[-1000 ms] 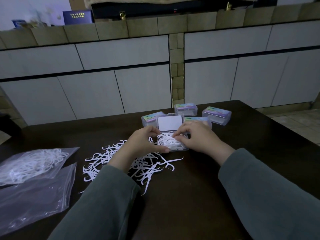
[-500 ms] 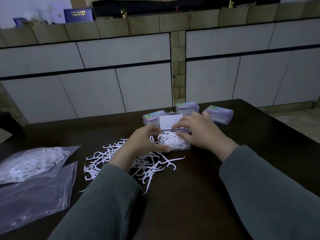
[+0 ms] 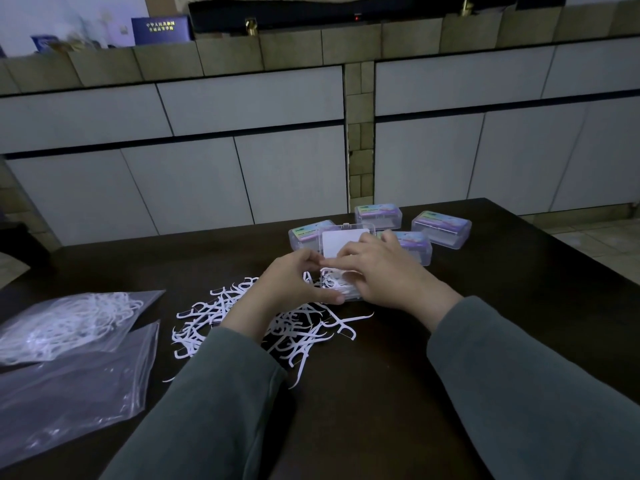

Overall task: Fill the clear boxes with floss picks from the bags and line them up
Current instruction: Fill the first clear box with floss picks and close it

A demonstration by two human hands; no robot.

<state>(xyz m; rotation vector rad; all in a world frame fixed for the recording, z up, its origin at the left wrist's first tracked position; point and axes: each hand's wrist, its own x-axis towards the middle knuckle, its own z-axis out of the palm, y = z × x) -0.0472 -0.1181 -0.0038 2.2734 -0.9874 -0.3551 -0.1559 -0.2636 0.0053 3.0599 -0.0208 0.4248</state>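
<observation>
Four shut boxes (image 3: 441,229), two bags (image 3: 69,389).

Open clear plastic box (image 3: 341,289) in front of me, lid (image 3: 346,242) up, white floss picks inside; loose white floss picks pile (image 3: 242,317) left; four closed clear boxes (image 3: 441,230) behind; two clear bags (image 3: 65,327) far left.

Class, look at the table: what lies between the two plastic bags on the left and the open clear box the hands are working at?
In the head view, a loose pile of white floss picks, partly under the left hand.
</observation>
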